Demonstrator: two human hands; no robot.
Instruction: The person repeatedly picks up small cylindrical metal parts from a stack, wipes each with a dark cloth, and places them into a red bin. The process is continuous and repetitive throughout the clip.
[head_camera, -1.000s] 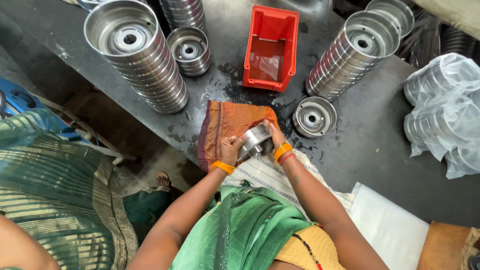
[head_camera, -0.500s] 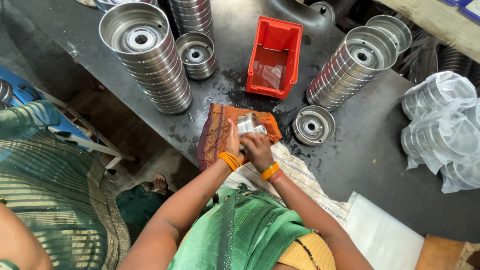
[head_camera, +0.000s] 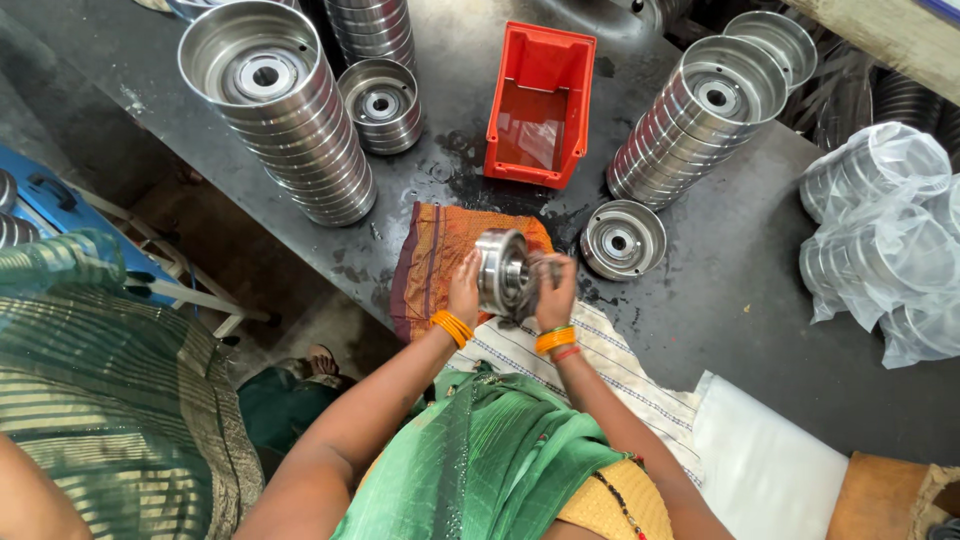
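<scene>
A round shiny metal part (head_camera: 503, 272), shaped like a shallow cup with a hub, is held on edge above an orange cloth (head_camera: 437, 257). My left hand (head_camera: 464, 288) grips its left rim. My right hand (head_camera: 555, 293) presses against its open right side. Both wrists wear orange bangles. One like part (head_camera: 622, 240) lies alone on the dark table (head_camera: 720, 330) just to the right.
Tall stacks of the same metal parts stand at the back left (head_camera: 283, 105), back middle (head_camera: 380, 102) and lean at the back right (head_camera: 690, 118). A red bin (head_camera: 540, 105) sits behind the cloth. Bagged parts (head_camera: 885, 240) lie right. Another person in striped green cloth (head_camera: 110, 400) is at left.
The metal part has been turned from lying flat in my hands to standing on edge, and lifted slightly above the orange cloth. The view has shifted a little.
</scene>
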